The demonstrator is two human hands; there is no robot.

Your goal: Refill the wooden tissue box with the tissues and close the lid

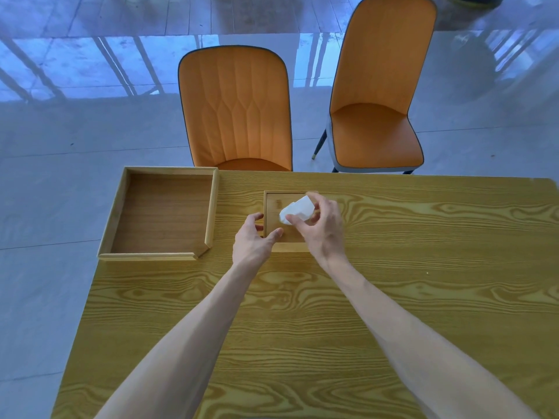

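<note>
A small wooden tissue box (273, 204) sits on the table's far middle, its flat lid on top. My right hand (323, 225) hovers over the box and pinches a white tissue (298, 210) that sticks up above the lid. My left hand (255, 237) rests against the box's left front corner, thumb on the lid's near edge and fingers along its left side. The box's right part is hidden under my right hand.
A large shallow wooden tray (211, 207) lies at the table's far left corner, one side overhanging the edge. Two orange chairs (239, 110) (378, 86) stand beyond the far edge of the yellow wood-grain table (302, 328).
</note>
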